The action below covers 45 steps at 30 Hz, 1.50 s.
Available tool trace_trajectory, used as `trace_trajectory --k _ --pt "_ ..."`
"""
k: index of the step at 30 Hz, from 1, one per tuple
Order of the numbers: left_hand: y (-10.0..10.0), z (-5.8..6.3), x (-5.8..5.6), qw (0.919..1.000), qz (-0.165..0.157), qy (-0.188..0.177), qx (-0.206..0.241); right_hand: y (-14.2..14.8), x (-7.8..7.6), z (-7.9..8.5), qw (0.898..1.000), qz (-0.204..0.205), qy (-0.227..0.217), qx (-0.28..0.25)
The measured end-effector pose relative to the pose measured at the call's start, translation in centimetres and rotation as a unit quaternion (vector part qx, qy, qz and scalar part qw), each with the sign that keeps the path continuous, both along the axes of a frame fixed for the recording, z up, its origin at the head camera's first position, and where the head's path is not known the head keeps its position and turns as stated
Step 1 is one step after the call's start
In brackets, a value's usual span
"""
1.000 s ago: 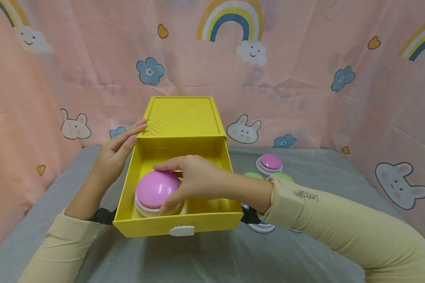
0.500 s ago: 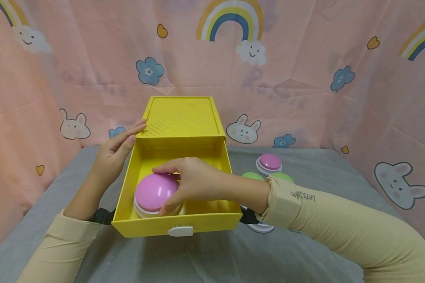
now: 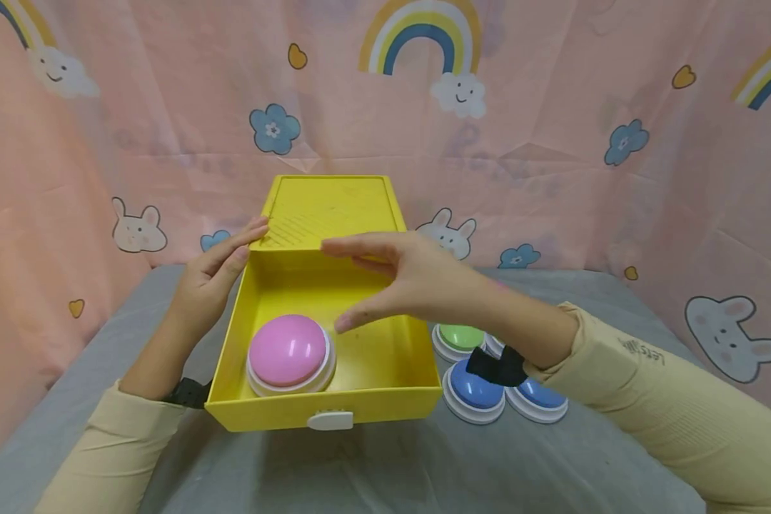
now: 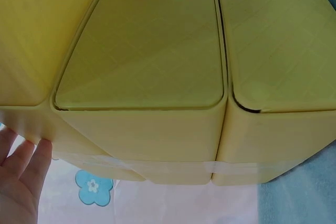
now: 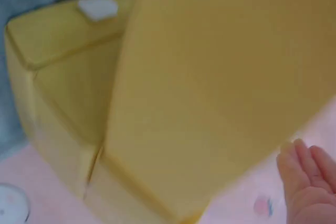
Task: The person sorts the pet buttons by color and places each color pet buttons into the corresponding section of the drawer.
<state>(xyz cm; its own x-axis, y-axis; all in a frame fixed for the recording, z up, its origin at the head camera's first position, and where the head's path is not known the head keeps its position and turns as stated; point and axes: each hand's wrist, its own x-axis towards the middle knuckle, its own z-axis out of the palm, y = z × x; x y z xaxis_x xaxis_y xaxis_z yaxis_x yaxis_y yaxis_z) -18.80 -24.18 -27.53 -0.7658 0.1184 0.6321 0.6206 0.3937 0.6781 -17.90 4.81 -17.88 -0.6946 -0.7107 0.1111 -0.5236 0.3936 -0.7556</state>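
A pink dome button with a white base (image 3: 289, 351) sits in the front left of a pulled-out yellow drawer (image 3: 321, 410). Above the drawer's right side hovers my right hand (image 3: 417, 278), thumb and fingers spread apart with nothing between them. My left hand (image 3: 208, 278) rests its fingertips against the left side of the yellow drawer cabinet (image 3: 334, 207), near the top. In the left wrist view, the left fingers (image 4: 37, 166) touch the cabinet's side, and the drawer fronts below (image 4: 142, 51) are closed. The right wrist view is blurred, with the right hand (image 5: 310, 177) beside the drawer.
Right of the cabinet, a green button (image 3: 460, 337) and two blue buttons (image 3: 475, 385) with white bases stand on the grey cloth (image 3: 373, 471). My right forearm covers part of that group. A pink patterned curtain (image 3: 540, 143) hangs behind and at the sides.
My right hand has let go of the pink button and risen up and to the right. The button stays in the drawer's front left. My left hand has kept its place.
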Motion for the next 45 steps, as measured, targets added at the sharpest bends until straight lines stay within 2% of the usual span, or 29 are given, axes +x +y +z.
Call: trace_trajectory --k 4,11,19,27,32,45 --pt "0.0 0.0 -0.1 0.9999 -0.008 0.000 0.007 3.0 -1.3 0.9 0.998 -0.031 -0.001 -0.053" --pt "-0.1 0.1 -0.1 1.0000 -0.005 -0.002 0.003 7.5 -3.6 1.6 0.989 -0.136 0.021 -0.057" --pt "-0.1 0.1 0.0 0.9999 0.002 -0.010 0.003 10.7 -6.8 0.0 0.972 -0.226 0.040 -0.045" --pt "-0.1 0.1 0.0 0.9999 0.001 -0.010 0.004 13.3 -9.8 -3.3 0.969 -0.242 -0.012 -0.049" --pt "-0.1 0.1 0.1 0.9999 0.005 -0.013 -0.001 14.7 -11.1 -5.3 0.965 -0.259 -0.030 -0.040" --pt "-0.1 0.1 0.0 0.9999 0.006 -0.013 -0.002 17.3 -13.6 -9.4 0.961 -0.271 -0.043 -0.019"
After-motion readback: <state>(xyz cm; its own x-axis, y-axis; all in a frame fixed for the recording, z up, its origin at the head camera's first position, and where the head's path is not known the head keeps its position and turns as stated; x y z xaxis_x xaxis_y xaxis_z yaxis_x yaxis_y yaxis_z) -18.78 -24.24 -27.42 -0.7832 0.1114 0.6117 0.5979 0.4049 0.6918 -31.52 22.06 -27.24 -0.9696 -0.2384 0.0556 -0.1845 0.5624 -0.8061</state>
